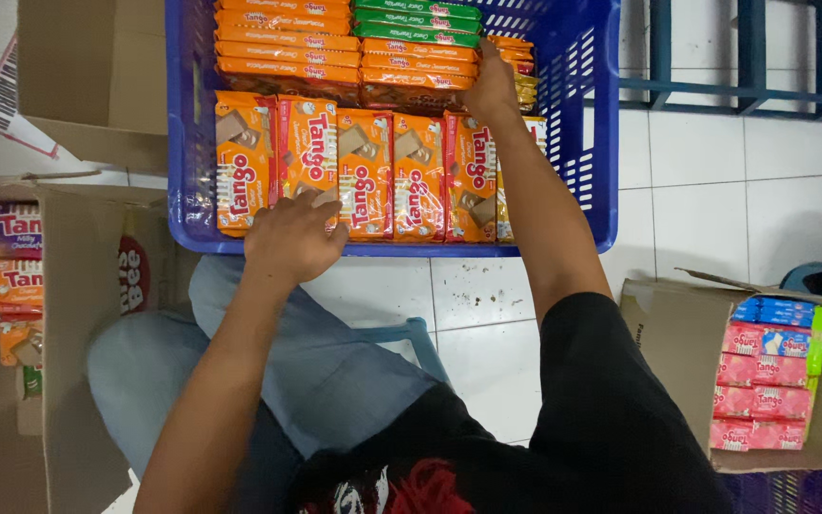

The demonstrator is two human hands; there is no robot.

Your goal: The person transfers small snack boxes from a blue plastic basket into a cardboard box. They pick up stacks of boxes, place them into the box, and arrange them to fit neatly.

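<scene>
A person crouched on a white tiled floor (715, 190) works over a blue plastic crate (587, 124) packed with wafer packets. The left hand (292, 238) rests on the crate's near wall, fingers spread and loosely curled against the lower end of an orange wafer packet (308, 152) in the front row; it touches the packet without clearly closing on it. The right hand (490, 88) reaches deeper, palm down and fingers together, pressed on the stack of flat orange packets (418, 59) where it meets the standing row; whether it grips anything cannot be told.

The front-row packets stand side by side on edge, long axes running from the near wall toward the far one, printed faces up toward the camera. Behind them, orange and green packets (417, 21) lie stacked with long axes running left to right across the crate.

An open cardboard box (78, 314) at the left holds purple and orange packets. Another cardboard carton (668, 333) at the right holds pink and blue ones.
</scene>
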